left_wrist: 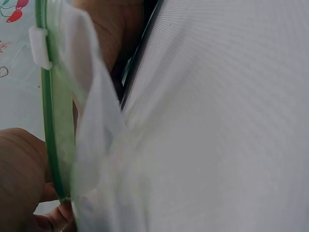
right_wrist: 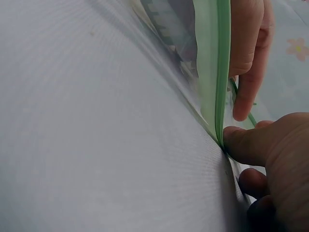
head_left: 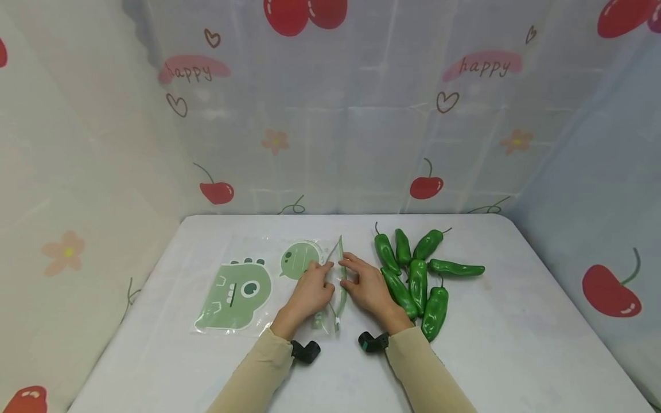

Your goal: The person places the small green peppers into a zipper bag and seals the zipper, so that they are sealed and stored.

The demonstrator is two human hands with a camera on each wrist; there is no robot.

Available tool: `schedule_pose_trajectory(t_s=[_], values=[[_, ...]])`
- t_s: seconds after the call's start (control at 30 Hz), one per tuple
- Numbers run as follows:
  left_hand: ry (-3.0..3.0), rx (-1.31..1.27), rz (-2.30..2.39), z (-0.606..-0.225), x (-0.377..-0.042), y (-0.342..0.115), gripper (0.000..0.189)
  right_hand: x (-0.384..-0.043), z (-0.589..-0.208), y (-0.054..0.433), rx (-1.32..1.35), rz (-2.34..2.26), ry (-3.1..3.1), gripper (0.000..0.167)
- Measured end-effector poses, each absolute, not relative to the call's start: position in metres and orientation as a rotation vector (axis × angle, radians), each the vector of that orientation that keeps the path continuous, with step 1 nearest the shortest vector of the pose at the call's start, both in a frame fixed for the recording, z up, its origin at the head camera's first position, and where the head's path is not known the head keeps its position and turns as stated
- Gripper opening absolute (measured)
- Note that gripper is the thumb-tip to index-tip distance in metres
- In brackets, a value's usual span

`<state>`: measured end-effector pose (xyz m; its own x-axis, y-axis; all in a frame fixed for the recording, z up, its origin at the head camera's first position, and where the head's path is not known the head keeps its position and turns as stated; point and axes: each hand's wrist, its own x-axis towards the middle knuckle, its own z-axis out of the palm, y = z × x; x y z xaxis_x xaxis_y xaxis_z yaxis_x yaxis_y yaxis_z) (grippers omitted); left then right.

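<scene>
A clear plastic slider zip bag (head_left: pixel 234 292), printed with a green dinosaur, lies flat with its mouth toward the right. Its two green zip strips stand apart in the middle. My left hand (head_left: pixel 312 289) pinches the left side of the mouth; in the left wrist view its fingertips (left_wrist: pixel 60 217) are at the strip's lower end. Opposite, my right hand (head_left: pixel 369 287) pinches the right-hand strip; the right wrist view shows its thumb (right_wrist: pixel 244 145) against the green strip (right_wrist: pixel 219 63). A white slider (left_wrist: pixel 39 48) sits on the strip. Some fingertips are hidden behind the plastic.
Several green peppers (head_left: pixel 418 284) lie in a loose group just right of my right hand, some with stems. The white table (head_left: pixel 516 355) has a patterned curtain (head_left: pixel 351 126) behind it and at its sides. A black wrist camera (head_left: pixel 306 351) is on each wrist.
</scene>
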<state>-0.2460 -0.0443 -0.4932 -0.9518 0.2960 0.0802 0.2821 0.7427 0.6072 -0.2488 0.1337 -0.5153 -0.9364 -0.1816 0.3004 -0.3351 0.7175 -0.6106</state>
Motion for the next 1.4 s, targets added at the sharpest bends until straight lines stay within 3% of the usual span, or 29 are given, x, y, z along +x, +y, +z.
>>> schedule_pose_trajectory(t_s=[0.43, 0.97, 1.4], values=[[2.954, 0.397, 1.039, -0.491, -0.246, -0.043, 0.074, -0.249, -0.511, 0.132, 0.343, 0.987, -2.811, 0.047], [2.943, 0.399, 1.14, -0.488, -0.246, -0.051, 0.052, -0.243, -0.512, 0.133, 0.356, 0.997, -2.817, 0.046], [3.008, 0.364, 1.108, -0.482, -0.246, -0.058, 0.05, -0.244, -0.512, 0.133, 0.352, 1.001, -2.821, 0.046]])
